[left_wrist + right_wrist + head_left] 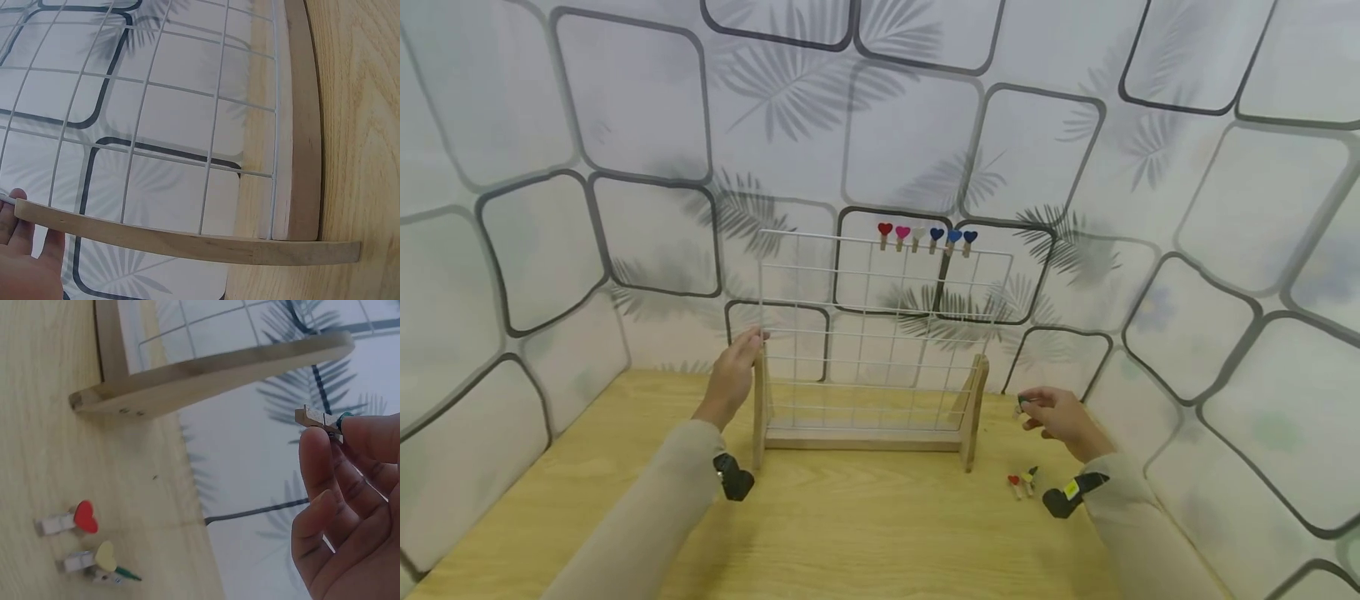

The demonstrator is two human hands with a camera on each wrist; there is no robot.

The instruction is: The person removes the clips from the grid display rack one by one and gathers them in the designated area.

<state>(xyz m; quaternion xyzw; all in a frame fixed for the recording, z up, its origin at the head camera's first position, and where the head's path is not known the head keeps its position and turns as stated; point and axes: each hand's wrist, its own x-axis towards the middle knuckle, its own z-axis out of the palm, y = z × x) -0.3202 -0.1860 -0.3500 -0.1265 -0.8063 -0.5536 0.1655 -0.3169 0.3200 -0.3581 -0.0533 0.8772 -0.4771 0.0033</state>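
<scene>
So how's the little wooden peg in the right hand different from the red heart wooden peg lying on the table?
The small wooden clothespin with a green top is pinched in the right hand, off the table; the red heart wooden clothespin lies flat on the wooden table, untouched. One top is green, the other red. Both are small pale wood pegs.

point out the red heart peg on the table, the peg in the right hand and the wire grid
red heart peg (85,517), right wrist view, on its red heart
held peg (314,416), right wrist view, on its wooden tip
wire grid (880,310), head view, on a middle crossing of wires
</scene>
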